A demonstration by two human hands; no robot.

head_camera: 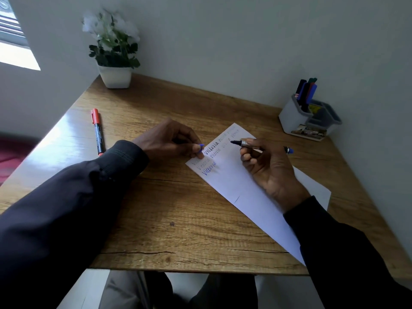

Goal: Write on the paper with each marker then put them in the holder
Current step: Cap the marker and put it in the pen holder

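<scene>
Sideways over paper (234,181), marker (247,143), tip toward left hand (169,139).

Left hand (169,139) pinching blue cap (201,145), right hand (269,168) gripping marker (247,143)

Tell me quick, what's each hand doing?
Left hand: pinches a blue cap.
Right hand: grips the uncapped marker.

Wooden table (169,219). 1 white paper (234,186) under right hand (269,170), near corner at left hand (167,139). 1 red-capped marker (98,132) left of left hand. Grey holder (292,119) beyond right hand. Potted plant (114,76) far beyond left hand.
</scene>
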